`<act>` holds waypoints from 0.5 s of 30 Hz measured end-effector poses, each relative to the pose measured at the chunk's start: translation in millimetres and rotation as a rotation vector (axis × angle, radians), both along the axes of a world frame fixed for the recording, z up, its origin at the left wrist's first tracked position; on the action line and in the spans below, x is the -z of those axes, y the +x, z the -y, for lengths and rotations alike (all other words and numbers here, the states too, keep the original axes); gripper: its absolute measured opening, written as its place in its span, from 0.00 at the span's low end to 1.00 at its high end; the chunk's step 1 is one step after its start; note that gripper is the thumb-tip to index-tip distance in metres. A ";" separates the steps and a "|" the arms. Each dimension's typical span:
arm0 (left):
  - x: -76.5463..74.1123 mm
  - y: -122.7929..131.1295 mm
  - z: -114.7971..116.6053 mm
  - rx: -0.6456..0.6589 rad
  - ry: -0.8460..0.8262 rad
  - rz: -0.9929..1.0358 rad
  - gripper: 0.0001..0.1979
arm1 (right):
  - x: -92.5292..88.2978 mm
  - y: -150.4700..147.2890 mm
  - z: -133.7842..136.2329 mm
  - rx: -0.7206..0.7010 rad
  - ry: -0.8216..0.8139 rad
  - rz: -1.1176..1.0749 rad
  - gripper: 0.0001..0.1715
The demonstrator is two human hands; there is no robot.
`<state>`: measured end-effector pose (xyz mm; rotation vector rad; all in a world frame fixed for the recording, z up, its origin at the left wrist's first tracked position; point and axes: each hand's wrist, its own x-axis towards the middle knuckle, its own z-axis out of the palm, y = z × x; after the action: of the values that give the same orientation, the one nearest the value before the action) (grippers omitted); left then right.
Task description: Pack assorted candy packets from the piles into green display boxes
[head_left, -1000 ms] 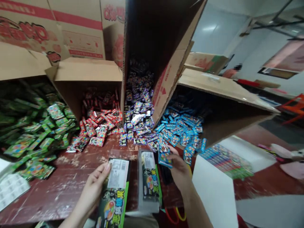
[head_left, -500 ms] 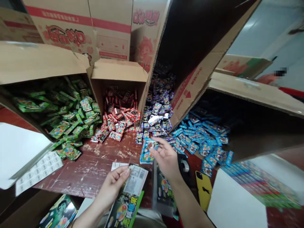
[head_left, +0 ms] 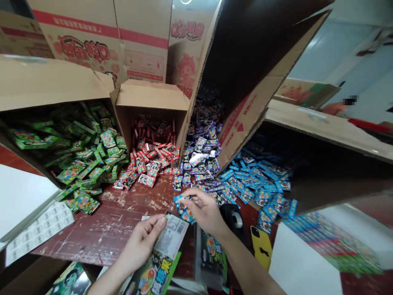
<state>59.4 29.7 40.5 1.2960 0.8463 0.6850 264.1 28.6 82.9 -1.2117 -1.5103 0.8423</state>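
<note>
My left hand (head_left: 141,241) pinches the top edge of a black and green candy pouch (head_left: 153,276), which has a pale printed label at its upper part. In my right hand (head_left: 206,211) is a small blue candy packet (head_left: 183,208), gripped between thumb and fingers just above and beside the pouch's top; whether it is one packet or several together I cannot tell. Below my right wrist stands a clear plastic container (head_left: 211,278) with similar pouches in it. Part of a white sheet shows behind my left fingers.
Open cartons spill green (head_left: 87,203), red (head_left: 146,179), purple (head_left: 199,159) and blue packets (head_left: 264,192) onto the red table (head_left: 92,237). A sticker sheet (head_left: 39,231) lies left. A tape dispenser (head_left: 233,217), yellow phone (head_left: 260,248) and white board (head_left: 303,258) are at right.
My right hand has brought the blue packet left and down, closer to the pouch, and the packet has tilted. My left hand still holds the pouch. The whole view has shifted slightly.
</note>
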 end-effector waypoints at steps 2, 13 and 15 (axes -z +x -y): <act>5.3 1.7 -1.3 0.002 0.062 -0.037 0.18 | 0.2 3.8 0.1 -0.028 -0.021 0.131 0.08; -10.4 12.2 -13.0 -0.083 0.068 -0.066 0.26 | 17.2 -12.3 7.9 0.032 0.000 0.063 0.05; -12.1 10.5 -15.8 -0.133 0.003 -0.033 0.27 | 28.1 -16.1 14.4 0.072 0.040 0.013 0.06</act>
<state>69.8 45.5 52.7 1.2643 0.9654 0.7715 247.9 14.2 54.8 -1.2368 -1.4779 0.7551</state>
